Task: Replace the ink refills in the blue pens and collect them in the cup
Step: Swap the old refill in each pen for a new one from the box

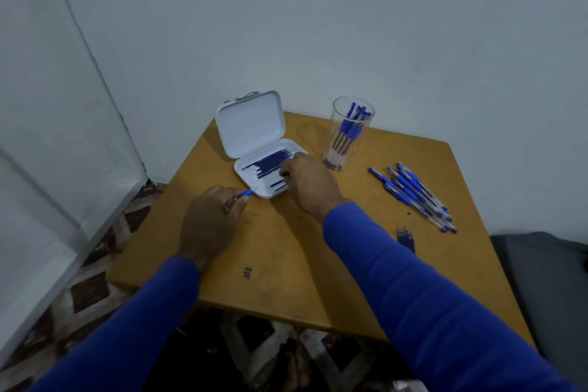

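Nearest me are the two blue sleeves (445,312), reaching forward over the table (286,280).

My left hand (210,219) sits low, just in front of the case (254,169), fingers curled round a pen barrel (246,192). Its blue end pokes out toward the case's near corner, almost touching it.

My right hand (310,183) is over the case tray, fingertips bent down into the refills (270,164). I can't tell whether it has one pinched yet; the knuckles hide the tips.

This is what matters: the refills lie in a row with their long axes running left to right across the tray, under the right hand's fingers. The barrel in the left hand points up and right, toward the same spot. So the right hand is the one on the refills, and I judge the next job is lifting one out and bringing it to the barrel's open end, close by on its left.

The cup (348,134) stands beyond the right hand with finished pens upright inside. A pile of pens (413,194) lies to the right, well apart, and a small bunch of loose refills (405,237) lies nearer me.
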Demonstrator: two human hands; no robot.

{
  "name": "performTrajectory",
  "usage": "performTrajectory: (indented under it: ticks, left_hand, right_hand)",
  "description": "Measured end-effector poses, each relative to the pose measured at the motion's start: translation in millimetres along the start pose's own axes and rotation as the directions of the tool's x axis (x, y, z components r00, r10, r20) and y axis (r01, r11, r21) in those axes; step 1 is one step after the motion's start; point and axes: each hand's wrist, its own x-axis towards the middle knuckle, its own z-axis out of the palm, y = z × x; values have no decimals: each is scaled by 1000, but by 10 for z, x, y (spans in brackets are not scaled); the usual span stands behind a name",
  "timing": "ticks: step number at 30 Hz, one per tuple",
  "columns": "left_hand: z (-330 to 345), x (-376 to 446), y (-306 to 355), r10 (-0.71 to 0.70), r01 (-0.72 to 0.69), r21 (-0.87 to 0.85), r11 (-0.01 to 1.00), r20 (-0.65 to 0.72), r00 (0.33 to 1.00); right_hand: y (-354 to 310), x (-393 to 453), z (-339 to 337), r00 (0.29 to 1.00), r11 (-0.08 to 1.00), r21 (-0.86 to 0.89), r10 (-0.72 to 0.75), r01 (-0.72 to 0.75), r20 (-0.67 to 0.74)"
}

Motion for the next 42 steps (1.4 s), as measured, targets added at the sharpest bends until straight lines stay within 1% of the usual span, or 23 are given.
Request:
performTrajectory:
  ticks: [4,8,11,14,19,21,24,26,27,30,32,35,37,39,42]
  left_hand:
    - [2,63,-121,-41,41,-1,999,26,999]
    - [9,12,-132,-71,71,-85,994,7,997]
    - [12,11,-119,-69,69,-84,994,13,998]
    - [18,19,-128,-85,86,-90,992,19,996]
    - [6,9,-121,-67,68,-74,995,19,998]
    - [0,14,-108,-61,61,-69,996,10,998]
    - [-20,12,-89,-36,35,-74,997,-15,999]
    - [-39,3,-79,-18,15,-70,997,-40,999]
    - [-50,-8,-73,-17,13,-74,997,-55,998]
    - [-75,-70,-47,-13,3,-105,994,-88,996]
    - [-73,-130,-27,-7,-3,-122,993,-82,997]
    - [-64,-205,30,20,-27,-106,994,-68,998]
    - [-71,-243,97,17,-21,-81,996,-52,999]
    - [-72,-282,172,24,-27,-79,996,-41,999]
    - [-52,-342,288,90,-91,-101,991,-15,996]
  right_hand:
    - [-57,323,19,982,995,-69,-56,70,181]
    - [-72,497,78,947,990,-100,-68,104,312]
    - [-58,538,103,940,988,-89,-87,123,330]
    - [-56,548,124,927,978,-103,-136,182,349]
    - [-45,497,81,914,961,-94,-214,260,345]
    - [-26,468,32,920,965,-55,-225,256,321]
    - [14,434,-62,932,965,69,-261,252,252]
    - [9,389,-182,922,946,221,-290,236,258]
    - [-6,353,-261,910,929,307,-298,207,288]
    - [14,209,-433,873,858,500,-326,114,362]
    - [71,69,-472,872,774,633,-314,6,376]
    - [117,-167,-412,888,574,805,-280,-150,365]
    - [109,-328,-313,926,428,878,-200,-212,321]
    - [92,-487,-213,950,282,926,-110,-252,293]
    - [72,-705,-119,963,113,957,20,-268,268]
